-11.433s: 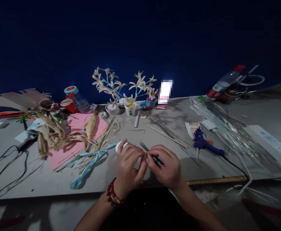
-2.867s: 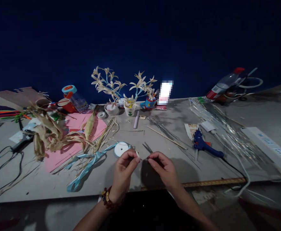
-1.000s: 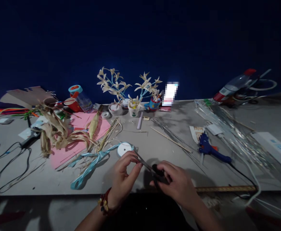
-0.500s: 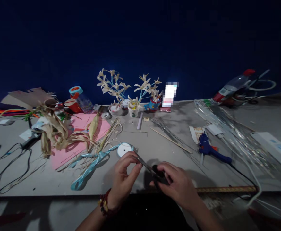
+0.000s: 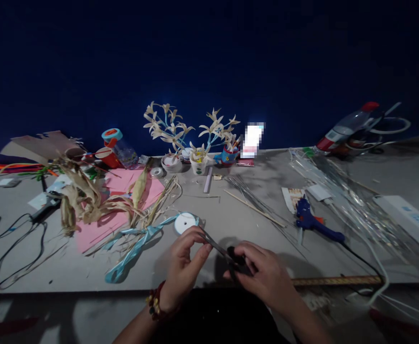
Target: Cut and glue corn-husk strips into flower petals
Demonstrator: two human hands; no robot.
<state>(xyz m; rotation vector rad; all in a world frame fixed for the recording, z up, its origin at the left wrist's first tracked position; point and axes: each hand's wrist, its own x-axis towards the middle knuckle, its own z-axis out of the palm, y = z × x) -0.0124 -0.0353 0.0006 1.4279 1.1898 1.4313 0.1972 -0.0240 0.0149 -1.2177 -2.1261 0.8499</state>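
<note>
Black-handled scissors (image 5: 217, 247) lie across the space between my two hands, near the table's front edge. My right hand (image 5: 269, 274) is wrapped round their dark handles. At the blade end, the fingers of my left hand (image 5: 186, 260) are pinched together; whatever they hold there is too small and dark to make out. Just beyond my left fingers lies a white disc (image 5: 185, 221) with a small central hole. Light blue ribbon (image 5: 134, 255) trails from beside it to the left in loose folds.
Dried husks (image 5: 87, 196) cover pink paper (image 5: 104, 234) on the left. Husk flowers (image 5: 215, 126) stand in small cups at the back. Thin wires (image 5: 245, 191), a stick (image 5: 254, 209), a blue glue gun (image 5: 313, 224) and a white power strip (image 5: 410, 224) lie to the right.
</note>
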